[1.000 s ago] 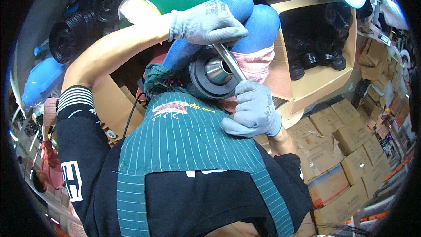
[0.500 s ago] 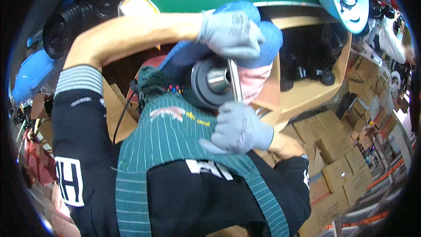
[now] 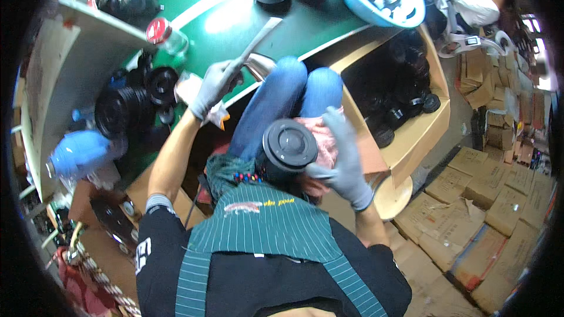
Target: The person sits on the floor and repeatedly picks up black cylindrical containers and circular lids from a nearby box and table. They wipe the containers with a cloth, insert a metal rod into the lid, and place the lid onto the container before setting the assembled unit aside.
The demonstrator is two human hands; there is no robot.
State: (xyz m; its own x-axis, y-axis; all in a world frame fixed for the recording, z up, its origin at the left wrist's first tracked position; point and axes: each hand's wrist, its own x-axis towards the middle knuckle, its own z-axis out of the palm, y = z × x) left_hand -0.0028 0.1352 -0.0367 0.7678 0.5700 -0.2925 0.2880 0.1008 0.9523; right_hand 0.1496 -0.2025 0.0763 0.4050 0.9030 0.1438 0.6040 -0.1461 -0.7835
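Green bench (image 3: 247,29) with blue bowl (image 3: 405,14) of parts; left hand (image 3: 212,87) gripping file (image 3: 254,45), right hand (image 3: 341,161) clasping black lens (image 3: 289,144)

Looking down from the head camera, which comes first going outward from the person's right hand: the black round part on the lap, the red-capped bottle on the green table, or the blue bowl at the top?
From the right hand:
1. Black round part, on the lap, touching the hand's left side.
2. Blue bowl, up at the table's far edge.
3. Red-capped bottle, far upper left on the green table.
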